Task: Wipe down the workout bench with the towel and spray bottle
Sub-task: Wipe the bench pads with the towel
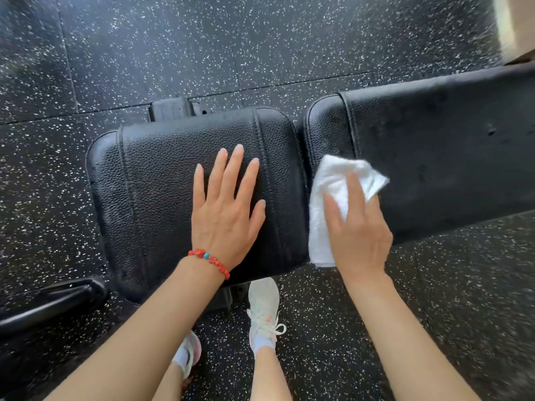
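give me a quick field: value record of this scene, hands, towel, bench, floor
left hand: open, flat on the seat pad, fingers spread
right hand: presses the white towel against the bench
towel position: at the near end of the back pad, beside the gap between the pads
spray bottle: not in view
wrist: red bead bracelet on the left
floor: black, white-speckled
feet: light sneakers below the seat pad

The worktop (179,180) is black with a pebbled leather grain. The towel (330,183) is white. The floor (202,44) is black, flecked white. The bracelet (209,260) has red beads and one blue. The shoe (264,308) is white with pink.
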`<state>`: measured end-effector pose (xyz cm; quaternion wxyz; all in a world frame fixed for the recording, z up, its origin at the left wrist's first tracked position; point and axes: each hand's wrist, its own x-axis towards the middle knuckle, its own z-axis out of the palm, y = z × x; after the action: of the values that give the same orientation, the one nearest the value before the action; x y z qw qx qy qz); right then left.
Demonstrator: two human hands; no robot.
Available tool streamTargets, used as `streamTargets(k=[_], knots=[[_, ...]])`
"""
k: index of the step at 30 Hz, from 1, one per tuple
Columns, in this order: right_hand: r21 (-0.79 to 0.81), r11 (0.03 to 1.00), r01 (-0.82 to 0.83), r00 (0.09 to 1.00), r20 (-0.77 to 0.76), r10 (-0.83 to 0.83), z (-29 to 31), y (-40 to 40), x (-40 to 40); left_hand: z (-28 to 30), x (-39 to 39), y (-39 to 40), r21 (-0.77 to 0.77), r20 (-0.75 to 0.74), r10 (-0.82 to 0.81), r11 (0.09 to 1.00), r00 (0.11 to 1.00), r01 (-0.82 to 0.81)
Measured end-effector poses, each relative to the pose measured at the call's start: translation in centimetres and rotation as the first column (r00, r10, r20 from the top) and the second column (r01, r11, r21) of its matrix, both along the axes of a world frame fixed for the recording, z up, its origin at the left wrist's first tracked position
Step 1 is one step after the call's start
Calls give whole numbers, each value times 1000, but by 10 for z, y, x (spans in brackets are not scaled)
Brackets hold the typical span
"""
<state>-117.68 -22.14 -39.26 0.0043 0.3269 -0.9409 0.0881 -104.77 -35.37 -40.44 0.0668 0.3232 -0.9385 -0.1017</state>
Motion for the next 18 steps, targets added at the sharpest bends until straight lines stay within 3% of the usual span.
streamTargets(k=[2, 6, 12, 18], knots=[[32, 997, 69, 996, 60, -71, -2, 5, -6, -5, -11, 4, 15, 25, 15, 1000, 1000, -15], [38, 999, -29, 995, -89, 32, -12, -14, -21, -13, -14, 6, -5, 75, 42, 999, 996, -41], [-48, 997, -68, 988, -143, 60, -15, -81, -59, -12, -14, 7, -21, 59, 46, 999, 997, -45], [4, 995, -100, 970, -223, 98, -17, -38, -45, -11, -13, 6, -14, 40, 36, 999, 999, -36]])
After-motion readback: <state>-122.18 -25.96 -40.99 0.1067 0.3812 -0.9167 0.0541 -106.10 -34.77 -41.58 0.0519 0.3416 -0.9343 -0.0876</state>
